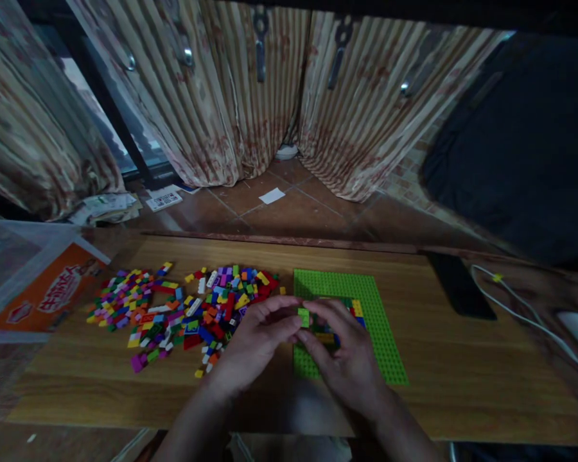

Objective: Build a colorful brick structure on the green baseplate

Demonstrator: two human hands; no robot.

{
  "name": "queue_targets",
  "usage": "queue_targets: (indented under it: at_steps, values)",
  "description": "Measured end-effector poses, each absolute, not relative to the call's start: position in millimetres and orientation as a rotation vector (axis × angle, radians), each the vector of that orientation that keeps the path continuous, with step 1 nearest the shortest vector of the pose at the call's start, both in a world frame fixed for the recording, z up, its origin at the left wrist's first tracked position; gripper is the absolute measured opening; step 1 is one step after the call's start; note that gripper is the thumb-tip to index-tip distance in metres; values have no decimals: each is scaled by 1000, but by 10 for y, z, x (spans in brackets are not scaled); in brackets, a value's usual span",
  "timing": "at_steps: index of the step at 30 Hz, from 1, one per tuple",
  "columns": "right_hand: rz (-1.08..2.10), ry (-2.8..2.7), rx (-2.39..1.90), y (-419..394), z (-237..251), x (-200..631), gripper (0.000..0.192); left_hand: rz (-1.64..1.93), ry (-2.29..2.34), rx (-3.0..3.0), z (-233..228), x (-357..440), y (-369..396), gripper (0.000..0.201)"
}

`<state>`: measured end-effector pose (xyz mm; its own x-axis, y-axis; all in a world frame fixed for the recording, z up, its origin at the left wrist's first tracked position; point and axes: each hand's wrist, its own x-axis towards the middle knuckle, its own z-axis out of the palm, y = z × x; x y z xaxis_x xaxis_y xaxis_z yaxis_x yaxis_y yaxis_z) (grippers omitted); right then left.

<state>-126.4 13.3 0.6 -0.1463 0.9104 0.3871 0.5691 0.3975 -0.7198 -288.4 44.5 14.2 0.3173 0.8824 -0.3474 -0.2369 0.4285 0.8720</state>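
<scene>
**Asker:** What surrounds the work?

**Operator:** Striped curtains (250,96) hang at the far side over a tiled floor. Nearer, I see a wooden table (462,359). On its left half lies a loose pile of bricks (183,308) in many colours. A green baseplate (361,289) lies flat just right of the pile. Far left sits a plastic bag (38,282) with orange print. On the right lie a dark phone (460,285) and a white cable (525,314).

**Asker:** Where are the hands?

**Operator:** Both meet over the near left part of the baseplate. My left hand (255,343) comes in from the pile side, my right hand (347,356) from the near right. Their fingertips pinch narrowly together on one small green brick (303,316).

**Asker:** Which hand really holds it?

**Operator:** I cannot tell; both sets of fingertips touch it.

**Asker:** How does the brick lie?

**Operator:** It sits between the two grips, just above a small multicoloured build (340,324) standing on the baseplate. The build lies directly beneath and slightly right of the brick, so the right hand is nearer to it. The brick looks short and blocky; I judge its long axis runs near to far, but it is too small to be sure. Whether it touches the build is hidden by fingers.
</scene>
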Motion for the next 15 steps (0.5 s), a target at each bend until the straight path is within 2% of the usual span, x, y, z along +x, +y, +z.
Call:
queue_targets:
  at_steps: [7,15]
  values:
    - [472,-1797,-1368,120,-7,-1015,22,791,948,891,6,-2737,503,36]
    - [470,-1583,-1701,170,-93,-544,26,847,1090,971,-6,-2608,596,29]
